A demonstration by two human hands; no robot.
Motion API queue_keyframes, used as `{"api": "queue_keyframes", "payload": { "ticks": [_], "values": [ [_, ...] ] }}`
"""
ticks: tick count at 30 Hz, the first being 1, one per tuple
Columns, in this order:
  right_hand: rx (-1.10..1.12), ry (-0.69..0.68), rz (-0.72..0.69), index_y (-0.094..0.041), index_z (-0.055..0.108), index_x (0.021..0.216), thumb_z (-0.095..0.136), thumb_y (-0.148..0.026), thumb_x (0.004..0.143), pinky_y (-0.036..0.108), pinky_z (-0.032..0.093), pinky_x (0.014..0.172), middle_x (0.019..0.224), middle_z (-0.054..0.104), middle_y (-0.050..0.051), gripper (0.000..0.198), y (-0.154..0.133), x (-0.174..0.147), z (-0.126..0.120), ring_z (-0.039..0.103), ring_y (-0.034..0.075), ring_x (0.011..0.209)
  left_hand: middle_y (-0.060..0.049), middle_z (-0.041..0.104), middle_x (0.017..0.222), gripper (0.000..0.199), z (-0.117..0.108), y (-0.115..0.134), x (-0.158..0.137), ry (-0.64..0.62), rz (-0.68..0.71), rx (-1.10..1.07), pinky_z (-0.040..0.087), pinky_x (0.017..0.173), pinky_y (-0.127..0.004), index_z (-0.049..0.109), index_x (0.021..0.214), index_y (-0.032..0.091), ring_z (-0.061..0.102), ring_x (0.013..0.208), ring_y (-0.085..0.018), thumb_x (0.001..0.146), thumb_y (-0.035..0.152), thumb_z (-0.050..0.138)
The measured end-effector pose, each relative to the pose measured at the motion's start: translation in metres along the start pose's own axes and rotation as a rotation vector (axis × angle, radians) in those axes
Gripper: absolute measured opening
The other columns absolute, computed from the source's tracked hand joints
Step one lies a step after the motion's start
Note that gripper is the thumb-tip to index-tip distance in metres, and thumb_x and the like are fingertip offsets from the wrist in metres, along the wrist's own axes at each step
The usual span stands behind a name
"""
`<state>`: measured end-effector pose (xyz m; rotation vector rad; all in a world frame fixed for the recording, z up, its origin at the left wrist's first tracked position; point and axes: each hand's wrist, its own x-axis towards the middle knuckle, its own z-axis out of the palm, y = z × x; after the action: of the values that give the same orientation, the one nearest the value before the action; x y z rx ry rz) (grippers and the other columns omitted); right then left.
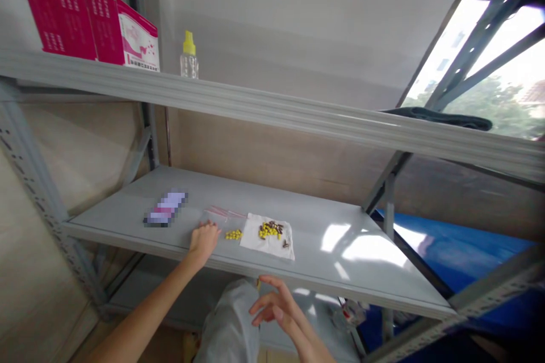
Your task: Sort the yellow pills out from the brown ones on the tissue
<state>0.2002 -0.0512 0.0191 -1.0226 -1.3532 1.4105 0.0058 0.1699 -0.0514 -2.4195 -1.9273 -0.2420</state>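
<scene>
My left hand [205,241] is at the front part of the middle shelf, with fingers curled on the near edge of a clear zip-lock bag [216,214] with a red seal strip. Just right of it, small round yellow pills [234,234] form a group, seemingly inside a second clear bag. A white paper napkin [254,244] lies beside them, holding a pile of yellow pills [269,231] and brown capsules [279,226]. One capsule [285,244] sits apart near the napkin's right edge. In front of the shelf edge, my right hand [276,303] hovers with spread, bent fingers and holds nothing visible.
A phone [166,208] lies on the left of the grey shelf [323,261]. On the upper shelf stand red and white boxes [89,22] and a clear bottle [189,59] with a yellow top. Metal posts frame both sides; dark cloth [447,118] lies upper right.
</scene>
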Motion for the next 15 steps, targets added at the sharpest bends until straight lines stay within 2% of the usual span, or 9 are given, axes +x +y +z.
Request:
{"api": "queue_keyframes", "payload": {
  "ticks": [6, 10, 13, 15],
  "values": [
    [-0.042, -0.06, 0.051, -0.026, 0.043, 0.129, 0.045, -0.065, 0.082, 0.041, 0.04, 0.091, 0.093, 0.064, 0.006, 0.061, 0.012, 0.002, 0.005, 0.06, 0.024, 0.091, -0.017, 0.068, 0.091, 0.039, -0.015, -0.002, 0.006, -0.033, -0.053, -0.033, 0.049, 0.073, -0.033, 0.068, 0.097, 0.013, 0.065, 0.088, -0.026, 0.094, 0.027, 0.032],
    [-0.032, -0.045, 0.112, -0.02, 0.037, 0.134, 0.035, -0.07, 0.083, 0.043, 0.04, 0.091, 0.094, 0.066, 0.009, 0.072, 0.02, 0.0, 0.0, 0.062, 0.026, 0.091, -0.013, 0.069, 0.093, 0.043, -0.031, -0.015, 0.007, 0.027, -0.128, -0.059, 0.048, 0.07, -0.033, 0.065, 0.106, 0.019, 0.066, 0.085, -0.026, 0.096, 0.032, 0.025],
    [0.002, -0.015, 0.131, -0.018, 0.036, 0.134, 0.031, -0.073, 0.082, 0.044, 0.042, 0.089, 0.096, 0.065, 0.011, 0.076, 0.03, 0.008, -0.006, 0.063, 0.026, 0.089, -0.01, 0.066, 0.107, 0.041, -0.041, -0.015, -0.002, 0.217, -0.194, -0.203, 0.046, 0.074, -0.031, 0.06, 0.116, 0.022, 0.064, 0.092, -0.024, 0.096, 0.034, 0.026],
    [-0.045, 0.062, 0.093, -0.02, 0.041, 0.132, 0.039, -0.07, 0.081, 0.043, 0.043, 0.088, 0.101, 0.063, 0.01, 0.071, 0.038, 0.02, -0.011, 0.062, 0.025, 0.089, -0.009, 0.066, 0.11, 0.038, -0.045, -0.006, -0.014, 0.385, -0.206, -0.431, 0.045, 0.077, -0.029, 0.062, 0.111, 0.021, 0.063, 0.095, -0.023, 0.095, 0.034, 0.03]
  ]
}}
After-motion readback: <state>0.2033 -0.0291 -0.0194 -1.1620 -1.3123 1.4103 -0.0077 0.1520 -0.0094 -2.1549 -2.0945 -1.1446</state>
